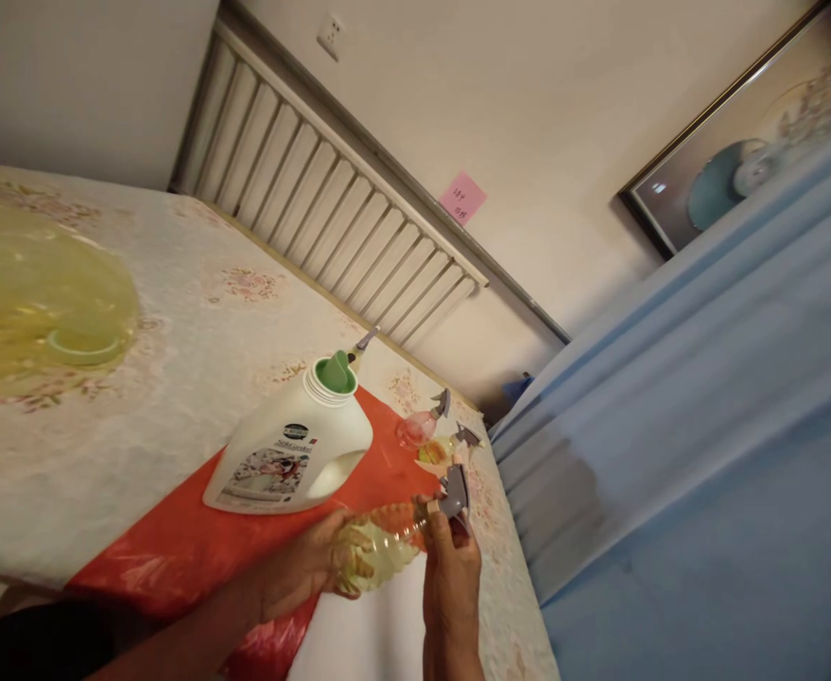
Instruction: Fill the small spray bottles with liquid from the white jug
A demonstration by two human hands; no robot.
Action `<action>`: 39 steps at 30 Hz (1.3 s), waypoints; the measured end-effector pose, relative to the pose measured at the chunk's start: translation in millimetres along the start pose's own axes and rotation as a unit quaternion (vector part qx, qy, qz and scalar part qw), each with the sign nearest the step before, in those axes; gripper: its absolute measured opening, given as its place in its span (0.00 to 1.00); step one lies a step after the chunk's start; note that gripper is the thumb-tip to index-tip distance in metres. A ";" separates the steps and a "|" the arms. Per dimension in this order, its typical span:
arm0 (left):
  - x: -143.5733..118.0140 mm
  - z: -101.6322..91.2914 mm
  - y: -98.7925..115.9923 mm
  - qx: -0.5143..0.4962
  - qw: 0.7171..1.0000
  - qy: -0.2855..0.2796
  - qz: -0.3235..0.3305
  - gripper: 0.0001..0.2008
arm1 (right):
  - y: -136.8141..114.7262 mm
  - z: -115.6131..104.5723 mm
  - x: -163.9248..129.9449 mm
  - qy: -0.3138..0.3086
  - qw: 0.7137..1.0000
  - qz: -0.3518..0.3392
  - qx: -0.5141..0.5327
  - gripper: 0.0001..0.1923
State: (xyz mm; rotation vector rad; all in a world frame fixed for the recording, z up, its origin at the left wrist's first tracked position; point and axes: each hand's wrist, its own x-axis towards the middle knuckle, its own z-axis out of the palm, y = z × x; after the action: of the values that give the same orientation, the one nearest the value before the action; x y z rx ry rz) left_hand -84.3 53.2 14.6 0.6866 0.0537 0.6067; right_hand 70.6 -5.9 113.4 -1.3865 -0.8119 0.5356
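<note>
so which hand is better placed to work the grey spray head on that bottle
Right. The right hand already has its fingers at the grey spray head, while the left hand wraps the spray bottle body, likely steadying it over the red sheet.

jug (pixel 288 449) on plastic sheet (pixel 174 549), spray bottles (pixel 433 445) right of it

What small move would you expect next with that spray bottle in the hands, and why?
Probably a twist of the grey spray head. The left hand wraps the body of the clear yellowish spray bottle, lying sideways, while the right hand pinches the spray head at its neck. I cannot tell whether it is being tightened or loosened.
</note>
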 end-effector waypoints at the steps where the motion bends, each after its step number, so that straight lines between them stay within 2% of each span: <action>1: 0.8 -1.4 -1.2 -0.010 1.000 -0.002 0.002 0.21 | -0.8 0.2 -0.8 0.001 1.000 -0.001 0.002 0.27; 3: 2.1 -3.9 -3.5 -0.031 0.999 -0.011 -0.007 0.21 | -2.7 0.2 -2.4 -0.003 1.000 0.002 0.015 0.28; 7: 3.6 -6.5 -7.8 -0.063 0.994 -0.015 -0.083 0.30 | -5.4 -0.5 -4.7 -0.005 1.000 0.007 0.027 0.27; 9: 3.4 -6.0 -8.5 -0.070 0.993 -0.017 -0.097 0.32 | -5.9 -1.1 -5.1 -0.001 1.000 0.003 0.023 0.27; 13: 1.6 -3.0 -5.9 -0.065 0.996 -0.035 -0.046 0.26 | -4.6 -3.0 -4.9 0.009 1.000 -0.009 0.004 0.29; 16: 1.1 -1.7 -3.9 -0.033 0.999 -0.022 -0.019 0.24 | -2.9 -4.0 -5.0 0.011 0.999 -0.027 -0.024 0.28; 22: 3.0 -3.9 -6.6 -0.041 0.999 -0.011 0.004 0.20 | -3.6 -3.0 -7.1 0.035 0.999 -0.002 0.026 0.32; 25: 5.1 -5.9 -10.1 -0.058 0.998 -0.006 -0.013 0.19 | -3.6 -4.2 -7.6 0.029 0.999 0.008 0.045 0.34; 30: 7.3 -6.1 -12.6 -0.073 0.993 0.001 -0.091 0.30 | -1.5 -7.1 -7.3 0.011 0.997 0.012 0.074 0.34; 32: 6.2 -3.5 -10.2 -0.071 0.994 -0.010 -0.079 0.30 | -0.7 -7.3 -7.4 0.013 0.997 0.010 0.080 0.34; 35: 3.2 1.9 -4.0 -0.055 0.998 -0.024 -0.037 0.24 | 1.3 -7.7 -7.7 0.015 0.997 0.006 0.082 0.34; 39: 1.9 4.4 0.0 -0.020 1.000 -0.001 -0.003 0.23 | 4.7 -9.2 -6.9 0.017 0.997 0.011 0.070 0.33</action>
State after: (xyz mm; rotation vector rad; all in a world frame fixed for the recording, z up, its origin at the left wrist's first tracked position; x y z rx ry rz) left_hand -81.7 51.7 18.3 0.6473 0.0419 0.5992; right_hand 73.9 -16.4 107.7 -1.2739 -0.7191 0.5748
